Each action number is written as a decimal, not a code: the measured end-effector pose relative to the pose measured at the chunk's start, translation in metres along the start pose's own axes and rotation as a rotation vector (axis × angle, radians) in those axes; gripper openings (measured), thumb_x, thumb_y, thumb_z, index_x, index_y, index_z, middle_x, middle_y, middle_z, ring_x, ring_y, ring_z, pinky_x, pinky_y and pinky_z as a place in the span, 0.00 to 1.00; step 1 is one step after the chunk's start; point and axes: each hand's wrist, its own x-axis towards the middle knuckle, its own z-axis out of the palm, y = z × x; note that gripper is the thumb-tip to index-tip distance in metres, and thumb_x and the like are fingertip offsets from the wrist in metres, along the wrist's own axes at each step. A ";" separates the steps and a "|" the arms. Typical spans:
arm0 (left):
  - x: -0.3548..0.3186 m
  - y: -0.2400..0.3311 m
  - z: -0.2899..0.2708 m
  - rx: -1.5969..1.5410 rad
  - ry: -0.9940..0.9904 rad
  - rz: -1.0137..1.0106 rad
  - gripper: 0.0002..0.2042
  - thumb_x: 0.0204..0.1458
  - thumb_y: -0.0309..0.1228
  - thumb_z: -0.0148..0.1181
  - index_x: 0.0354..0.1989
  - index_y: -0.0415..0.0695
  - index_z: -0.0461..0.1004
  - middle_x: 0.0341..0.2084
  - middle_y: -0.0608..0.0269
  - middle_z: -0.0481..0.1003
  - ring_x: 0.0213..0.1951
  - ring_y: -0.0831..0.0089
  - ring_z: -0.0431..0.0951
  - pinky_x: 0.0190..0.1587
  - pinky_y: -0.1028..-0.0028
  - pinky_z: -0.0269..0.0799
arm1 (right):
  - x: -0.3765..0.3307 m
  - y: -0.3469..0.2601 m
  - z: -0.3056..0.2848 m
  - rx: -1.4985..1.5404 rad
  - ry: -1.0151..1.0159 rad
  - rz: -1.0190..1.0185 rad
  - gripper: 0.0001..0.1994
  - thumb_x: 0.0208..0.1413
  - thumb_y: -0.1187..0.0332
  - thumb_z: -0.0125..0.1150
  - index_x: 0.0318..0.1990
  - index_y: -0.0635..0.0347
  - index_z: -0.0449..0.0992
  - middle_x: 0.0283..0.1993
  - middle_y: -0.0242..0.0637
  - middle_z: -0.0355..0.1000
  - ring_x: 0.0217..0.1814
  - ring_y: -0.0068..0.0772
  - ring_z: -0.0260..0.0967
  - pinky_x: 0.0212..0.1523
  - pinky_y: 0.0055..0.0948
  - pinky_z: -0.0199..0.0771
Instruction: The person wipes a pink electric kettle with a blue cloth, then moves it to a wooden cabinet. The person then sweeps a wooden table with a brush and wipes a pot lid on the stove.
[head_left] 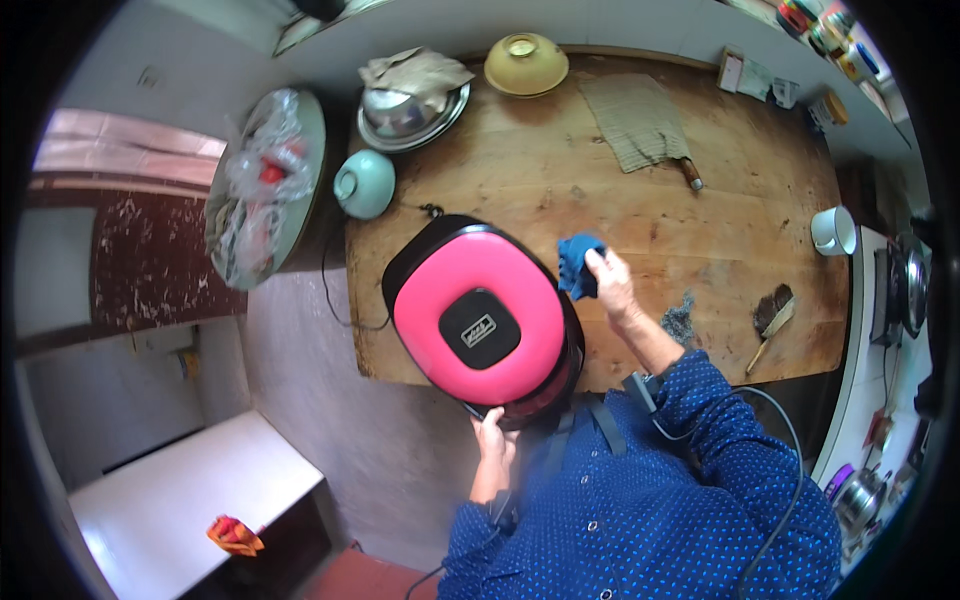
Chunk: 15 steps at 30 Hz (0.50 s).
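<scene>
Resting at the front-left corner of the tabletop (520, 160), the pink cooker (478, 325) reaches past the edge, perhaps so the left hand (493, 440) can steady its rim at six o'clock; whether those fingers close on it is hidden. At two o'clock, the right hand's (613, 285) fingers grip a blue cloth (577, 265), bunched probably for firmer hold. Farther out, an upturned yellow bowl (525, 68) sits at twelve, a brush (773, 312) at three.
</scene>
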 end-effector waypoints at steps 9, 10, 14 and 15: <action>-0.011 0.027 0.021 0.262 -0.053 -0.003 0.36 0.50 0.15 0.54 0.69 0.54 0.59 0.45 0.63 0.72 0.42 0.66 0.77 0.46 0.45 0.82 | -0.032 0.072 -0.039 -0.725 0.073 0.350 0.11 0.65 0.67 0.55 0.36 0.69 0.73 0.27 0.44 0.69 0.34 0.27 0.68 0.38 0.37 0.71; -0.011 0.029 0.023 0.304 -0.073 -0.019 0.36 0.49 0.14 0.53 0.69 0.55 0.59 0.45 0.65 0.70 0.42 0.67 0.76 0.46 0.43 0.83 | -0.027 0.070 -0.036 -0.624 0.029 0.311 0.10 0.63 0.70 0.52 0.35 0.71 0.71 0.28 0.51 0.70 0.35 0.37 0.71 0.39 0.43 0.71; -0.010 0.037 0.027 0.389 0.020 -0.088 0.38 0.48 0.14 0.52 0.71 0.53 0.57 0.53 0.61 0.68 0.49 0.60 0.76 0.47 0.41 0.84 | 0.010 0.069 -0.017 -0.683 0.024 0.215 0.10 0.63 0.70 0.50 0.41 0.69 0.75 0.35 0.53 0.75 0.37 0.42 0.73 0.42 0.42 0.72; -0.010 0.038 0.027 0.396 -0.007 -0.087 0.39 0.48 0.14 0.52 0.72 0.53 0.57 0.55 0.60 0.67 0.53 0.58 0.76 0.48 0.41 0.84 | 0.022 0.071 -0.010 -0.692 0.023 0.101 0.11 0.63 0.71 0.50 0.43 0.69 0.76 0.38 0.54 0.76 0.40 0.44 0.74 0.45 0.41 0.73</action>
